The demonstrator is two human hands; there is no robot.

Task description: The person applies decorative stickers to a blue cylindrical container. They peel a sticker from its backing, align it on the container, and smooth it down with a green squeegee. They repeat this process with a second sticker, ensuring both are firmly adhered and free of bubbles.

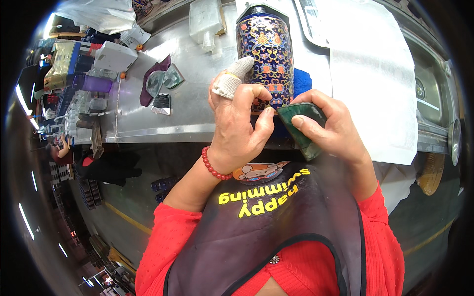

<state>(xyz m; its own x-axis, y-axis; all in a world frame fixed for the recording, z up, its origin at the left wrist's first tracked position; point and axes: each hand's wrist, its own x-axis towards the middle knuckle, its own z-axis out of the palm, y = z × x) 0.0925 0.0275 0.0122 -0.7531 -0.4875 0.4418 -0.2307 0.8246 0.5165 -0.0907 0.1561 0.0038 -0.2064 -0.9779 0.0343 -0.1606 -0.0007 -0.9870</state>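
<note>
A dark blue bottle (265, 44) with a gold, orange and white floral pattern lies on the worktable, its dark neck pointing away from me. At its near end is my left hand (237, 121), thumb and forefinger brought together in a pinch; whatever may be between them is too small to make out. White knitted covers (228, 85) sheathe other fingers of this hand, which rest along the bottle's left side. My right hand (338, 128) grips a flat, dark green scraper-like piece (302, 114), one corner of it close to the left fingertips and the bottle's lower edge.
A blue cloth (302, 81) shows beside the bottle. White paper (373, 89) covers the table's right part. Farther left lie a purple cloth (150, 84), flat greenish pieces (173, 76) and a clear bottle (204, 24). A metal sink (429, 74) stands far right.
</note>
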